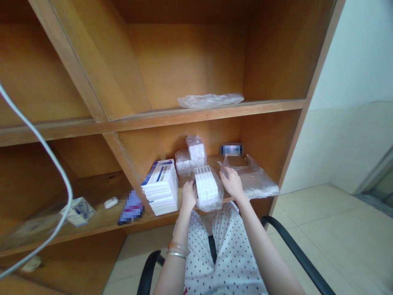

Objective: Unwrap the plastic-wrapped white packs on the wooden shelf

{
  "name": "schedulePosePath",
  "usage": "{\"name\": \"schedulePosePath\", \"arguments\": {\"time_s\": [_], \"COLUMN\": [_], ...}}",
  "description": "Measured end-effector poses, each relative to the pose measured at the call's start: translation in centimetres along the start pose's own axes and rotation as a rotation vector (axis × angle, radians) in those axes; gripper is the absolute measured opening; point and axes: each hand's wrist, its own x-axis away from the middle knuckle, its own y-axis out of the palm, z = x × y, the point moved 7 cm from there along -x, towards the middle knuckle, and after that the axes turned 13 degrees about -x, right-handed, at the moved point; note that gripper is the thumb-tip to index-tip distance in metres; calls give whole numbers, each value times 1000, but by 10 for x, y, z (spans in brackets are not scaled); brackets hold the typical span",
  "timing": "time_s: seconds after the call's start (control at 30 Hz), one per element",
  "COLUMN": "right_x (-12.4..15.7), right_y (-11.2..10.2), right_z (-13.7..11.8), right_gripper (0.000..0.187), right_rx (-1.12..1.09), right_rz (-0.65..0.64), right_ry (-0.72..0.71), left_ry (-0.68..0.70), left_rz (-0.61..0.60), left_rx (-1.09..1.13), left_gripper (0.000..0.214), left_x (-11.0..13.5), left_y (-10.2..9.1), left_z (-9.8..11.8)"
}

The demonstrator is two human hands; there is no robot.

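Note:
A block of small white boxes sits in a clear plastic bag at the shelf's front edge, between my hands. My left hand is at the left side of this block, fingers curled in; what they hold, if anything, is hidden. On the other side, my right hand has its fingers bent on thin clear plastic beside the boxes. Under and beyond that hand lies a flat clear bag. To the left stands a stack of white and blue boxes. Behind are wrapped bundles of small white boxes.
A blurred-out small box lies at the back right. Crumpled plastic rests on the upper shelf. The left compartment holds a carton, a small white item and a purple packet. A white cable hangs at left. Black chair arms flank me.

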Motion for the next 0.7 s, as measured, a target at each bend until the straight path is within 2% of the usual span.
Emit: {"name": "schedulePosePath", "arguments": {"time_s": [0.1,0.23,0.3,0.4,0.5,0.7], "right_x": [33,58,59,52,44,37], "right_y": [-28,-47,-52,-53,-38,25], "right_z": [20,39,36,14,-21,-77], "right_gripper": [42,32,30,31,37,59], "right_rx": [198,281,295,284,192,162], "right_rz": [-42,-98,-94,-58,-29,-171], "right_ry": [85,128,137,121,31,-47], "left_ry": [16,17,11,5,-3,-22], "left_rz": [18,28,32,38,45,80], "left_rx": [-47,-79,-87,-91,-94,16], "left_gripper": [26,25,25,25,25,30], "left_x": [0,0,1,2,3,4], "left_y": [-2,-3,-3,-3,-5,-13], "left_z": [2,2,1,1,2,5]}}
